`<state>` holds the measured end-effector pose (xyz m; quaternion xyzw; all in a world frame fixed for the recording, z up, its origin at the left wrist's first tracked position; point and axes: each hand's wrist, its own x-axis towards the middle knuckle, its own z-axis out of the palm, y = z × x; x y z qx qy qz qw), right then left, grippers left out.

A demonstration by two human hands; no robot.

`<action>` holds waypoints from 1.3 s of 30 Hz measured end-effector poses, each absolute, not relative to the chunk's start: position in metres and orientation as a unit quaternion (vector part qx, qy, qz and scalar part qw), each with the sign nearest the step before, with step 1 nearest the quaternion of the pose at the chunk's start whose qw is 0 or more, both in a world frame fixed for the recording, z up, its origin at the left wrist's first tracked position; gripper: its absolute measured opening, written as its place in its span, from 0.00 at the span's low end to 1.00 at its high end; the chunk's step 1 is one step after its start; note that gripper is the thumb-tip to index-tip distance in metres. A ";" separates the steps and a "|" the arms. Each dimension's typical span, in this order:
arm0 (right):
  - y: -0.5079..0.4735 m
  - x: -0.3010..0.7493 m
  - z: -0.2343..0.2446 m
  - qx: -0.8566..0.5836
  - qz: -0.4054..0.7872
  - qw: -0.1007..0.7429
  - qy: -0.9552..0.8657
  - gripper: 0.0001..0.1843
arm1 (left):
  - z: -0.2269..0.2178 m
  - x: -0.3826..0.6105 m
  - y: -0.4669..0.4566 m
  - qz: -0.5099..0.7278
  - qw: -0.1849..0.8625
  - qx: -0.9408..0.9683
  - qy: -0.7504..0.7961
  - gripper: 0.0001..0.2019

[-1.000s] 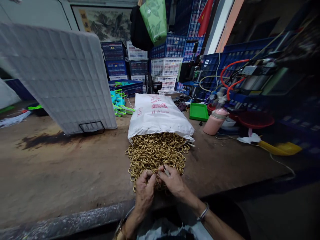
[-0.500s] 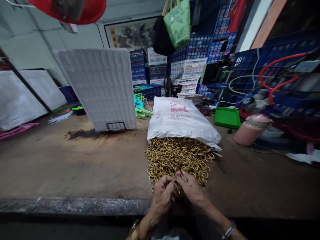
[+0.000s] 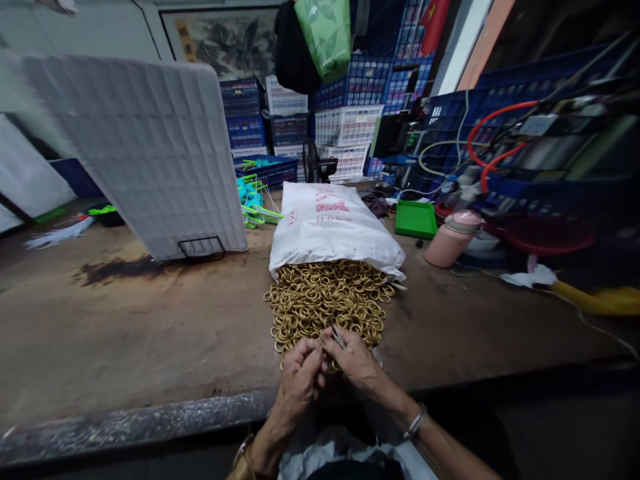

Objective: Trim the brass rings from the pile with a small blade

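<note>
Brass-coloured rings point(image 3: 325, 300) lie in a loose heap spilling from the open mouth of a white sack point(image 3: 333, 227), which lies flat on a worn brown table point(image 3: 150, 333). All positions below are referenced to the sack. The heap spreads from the sack mouth toward the table's near edge. Both of the person's hands work at the near rim of the heap, directly in front of the sack mouth. The left hand point(image 3: 300, 377) is curled, its fingertips pinched together on rings at the heap's edge; which ring is gripped is hidden by the fingers. The right hand point(image 3: 355, 360) is closed on a thin metal tool point(image 3: 339, 337), held between thumb and forefinger, with its tip pointing toward the sack. The two hands touch at the fingertips. A bracelet point(image 3: 416, 421) sits on the right wrist. Left of the sack, a white gridded panel point(image 3: 145, 153) stands tilted on the table. Right of the sack, near its far end, lies a green tray point(image 3: 416, 219); just beyond the tray, further right, stands a pink flask point(image 3: 451, 239). Behind the sack, blue and white crates point(image 3: 345, 127) are stacked, and a green bag point(image 3: 325, 33) hangs above them.
</note>
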<state>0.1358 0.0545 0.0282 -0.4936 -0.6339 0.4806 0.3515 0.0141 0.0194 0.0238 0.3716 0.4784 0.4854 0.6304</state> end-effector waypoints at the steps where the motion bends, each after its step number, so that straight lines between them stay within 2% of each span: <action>1: 0.054 0.136 0.027 -0.491 0.486 0.352 -0.631 0.16 | 0.025 0.013 0.019 0.479 0.636 0.367 0.480 0.16; 12: 0.052 0.136 0.027 -0.479 0.504 0.360 -0.622 0.17 | 0.032 0.009 0.014 0.464 0.653 0.367 0.473 0.16; 16: 0.050 0.142 0.023 -0.505 0.415 0.342 -0.675 0.14 | 0.031 0.006 0.013 0.478 0.653 0.355 0.468 0.15; 22: 0.039 0.144 0.021 -0.486 0.278 0.247 -0.791 0.07 | 0.036 0.009 0.015 0.495 0.643 0.332 0.482 0.18; 27: 0.039 0.143 0.020 -0.488 0.237 0.218 -0.811 0.12 | 0.039 0.011 0.015 0.501 0.621 0.348 0.492 0.18; 35: 0.038 0.141 0.020 -0.515 0.182 0.172 -0.820 0.12 | 0.033 0.005 0.009 0.488 0.619 0.366 0.495 0.16; 39: 0.051 0.145 0.022 -0.582 0.154 0.136 -0.787 0.12 | 0.035 0.001 -0.005 0.488 0.646 0.360 0.464 0.14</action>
